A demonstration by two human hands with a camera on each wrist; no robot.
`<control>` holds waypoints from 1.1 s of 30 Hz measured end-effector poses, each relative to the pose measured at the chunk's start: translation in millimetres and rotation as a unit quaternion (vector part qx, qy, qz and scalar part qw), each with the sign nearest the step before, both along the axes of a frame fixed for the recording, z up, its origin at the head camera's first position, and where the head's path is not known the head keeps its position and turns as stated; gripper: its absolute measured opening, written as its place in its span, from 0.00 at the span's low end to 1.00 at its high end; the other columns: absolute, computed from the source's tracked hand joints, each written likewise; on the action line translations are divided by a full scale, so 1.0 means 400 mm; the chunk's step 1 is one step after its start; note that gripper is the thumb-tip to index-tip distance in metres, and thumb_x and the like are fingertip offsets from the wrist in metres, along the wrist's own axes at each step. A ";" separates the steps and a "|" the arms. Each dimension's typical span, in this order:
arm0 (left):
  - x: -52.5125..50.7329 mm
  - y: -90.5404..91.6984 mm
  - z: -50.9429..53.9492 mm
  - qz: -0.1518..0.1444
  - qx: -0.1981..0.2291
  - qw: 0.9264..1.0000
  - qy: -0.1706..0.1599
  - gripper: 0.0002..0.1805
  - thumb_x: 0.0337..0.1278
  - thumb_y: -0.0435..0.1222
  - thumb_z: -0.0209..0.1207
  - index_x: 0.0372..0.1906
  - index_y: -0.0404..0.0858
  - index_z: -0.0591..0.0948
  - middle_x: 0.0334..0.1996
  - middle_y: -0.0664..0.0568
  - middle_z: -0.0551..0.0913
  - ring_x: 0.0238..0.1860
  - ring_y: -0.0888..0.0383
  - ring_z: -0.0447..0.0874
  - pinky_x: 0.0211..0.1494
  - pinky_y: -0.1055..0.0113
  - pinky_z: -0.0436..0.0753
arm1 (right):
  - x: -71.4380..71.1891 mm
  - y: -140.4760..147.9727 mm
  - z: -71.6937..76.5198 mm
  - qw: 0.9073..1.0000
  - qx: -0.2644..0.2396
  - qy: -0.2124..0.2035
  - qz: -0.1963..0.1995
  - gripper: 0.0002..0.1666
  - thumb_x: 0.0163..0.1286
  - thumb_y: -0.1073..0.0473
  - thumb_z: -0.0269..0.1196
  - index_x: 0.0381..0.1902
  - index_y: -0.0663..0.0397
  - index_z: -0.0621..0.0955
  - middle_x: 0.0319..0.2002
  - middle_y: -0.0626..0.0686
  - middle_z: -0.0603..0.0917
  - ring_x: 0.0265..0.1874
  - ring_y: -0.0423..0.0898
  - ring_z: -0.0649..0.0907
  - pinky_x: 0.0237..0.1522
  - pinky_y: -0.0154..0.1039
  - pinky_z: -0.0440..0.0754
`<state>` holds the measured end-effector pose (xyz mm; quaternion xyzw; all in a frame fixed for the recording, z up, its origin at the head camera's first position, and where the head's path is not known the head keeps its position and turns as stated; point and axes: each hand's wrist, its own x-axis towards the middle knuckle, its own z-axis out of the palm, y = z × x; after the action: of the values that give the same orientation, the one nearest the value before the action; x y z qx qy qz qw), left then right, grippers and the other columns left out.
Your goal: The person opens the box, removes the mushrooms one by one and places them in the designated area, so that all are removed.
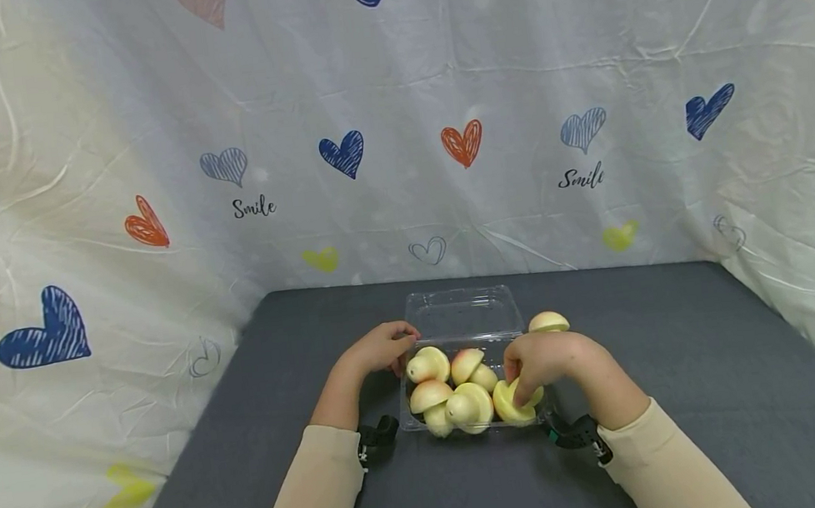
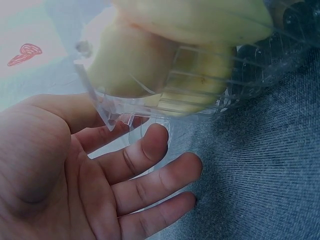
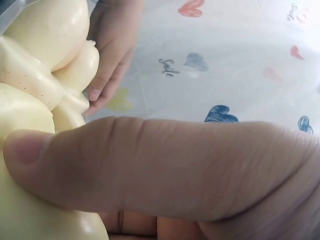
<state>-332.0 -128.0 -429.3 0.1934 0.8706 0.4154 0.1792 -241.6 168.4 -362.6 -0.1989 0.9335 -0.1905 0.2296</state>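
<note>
A clear plastic container (image 1: pixel 413 418) holds several pale yellow mushrooms (image 1: pixel 470 406) with pink-tinged caps, smooth and artificial-looking. At its left rear corner is my left hand (image 1: pixel 386 345). Thumb and index finger touch the rim there; in the left wrist view the other fingers (image 2: pixel 150 180) lie loosely bent, apart from the wall. My right hand (image 1: pixel 551 357) reaches into the front right corner and grips a yellow mushroom (image 1: pixel 511 403). Its thumb (image 3: pixel 75 165) presses on the smooth surface in the right wrist view, with the other fingers mostly hidden below.
The container's lid (image 1: pixel 459 312) lies open toward the back. One more mushroom (image 1: pixel 548 322) is beyond my right hand, outside the container. Dark grey cloth (image 1: pixel 659 343) covers the table, and a white curtain (image 1: pixel 402 204) printed with hearts hangs behind it.
</note>
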 end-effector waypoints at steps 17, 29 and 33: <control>-0.002 -0.001 -0.002 0.001 0.009 1.000 -0.006 0.18 0.83 0.41 0.48 0.63 0.36 0.78 0.26 0.44 0.81 0.26 0.45 0.83 0.33 0.56 0.81 | -0.007 0.023 0.008 0.998 -0.054 -0.005 0.018 0.15 0.54 0.62 0.77 0.36 0.52 0.81 0.38 0.47 0.81 0.37 0.45 0.77 0.40 0.43 0.78; -0.001 0.000 0.002 0.000 0.001 1.000 -0.004 0.18 0.83 0.41 0.48 0.64 0.36 0.77 0.26 0.44 0.82 0.26 0.44 0.83 0.35 0.55 0.82 | -0.011 0.035 0.020 0.993 -0.117 -0.024 0.018 0.19 0.59 0.62 0.75 0.45 0.56 0.80 0.39 0.49 0.82 0.36 0.44 0.78 0.38 0.41 0.77; 0.001 0.001 0.004 -0.001 -0.002 1.000 -0.003 0.18 0.83 0.41 0.48 0.64 0.35 0.77 0.26 0.44 0.81 0.27 0.44 0.83 0.35 0.54 0.82 | -0.005 0.036 0.027 0.992 -0.120 -0.027 0.008 0.24 0.63 0.60 0.74 0.55 0.55 0.79 0.43 0.50 0.84 0.42 0.46 0.81 0.43 0.46 0.80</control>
<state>-331.4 -127.7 -427.6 0.1927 0.8705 0.4144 0.1826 -243.5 182.7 -352.0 -0.2270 0.8958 -0.3050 0.2301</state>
